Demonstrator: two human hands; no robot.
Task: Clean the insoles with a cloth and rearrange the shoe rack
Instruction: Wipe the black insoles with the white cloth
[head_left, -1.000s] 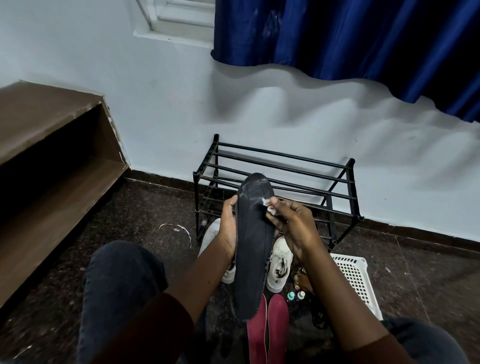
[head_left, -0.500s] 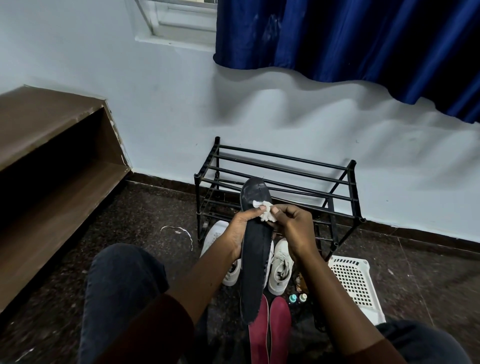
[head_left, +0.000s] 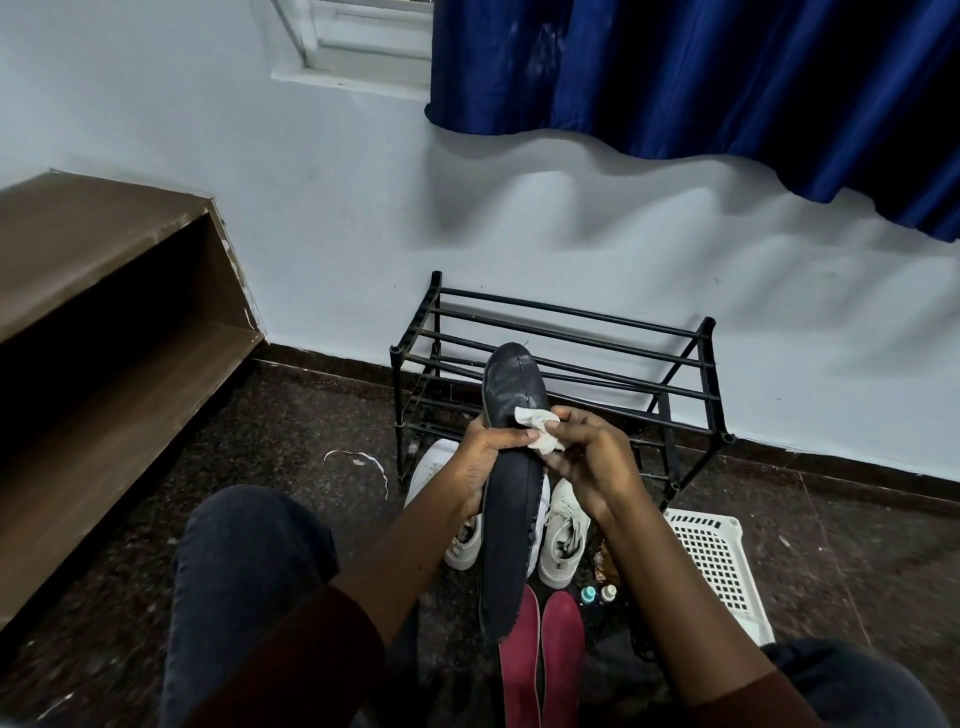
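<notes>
A long black insole (head_left: 511, 519) stands upright in front of me, toe end up. My left hand (head_left: 480, 457) grips it round the middle from the left. My right hand (head_left: 587, 462) pinches a small white cloth (head_left: 537, 428) and presses it against the insole's upper part. Behind them stands a black metal shoe rack (head_left: 561, 364) with bare rails, against the wall. A pair of white sneakers (head_left: 563, 535) sits on the floor below the insole. Two red insoles (head_left: 545, 654) lie side by side near my lap.
A white perforated plastic basket (head_left: 717, 561) lies on the floor at the right. Two small bottles (head_left: 597, 593) stand beside the red insoles. A brown wooden shelf unit (head_left: 104, 322) fills the left side. My knees are at the bottom left and right. A blue curtain (head_left: 701, 78) hangs above.
The cloth has slid down the insole from near the toe toward the middle. My left thumb now lies across the insole's front.
</notes>
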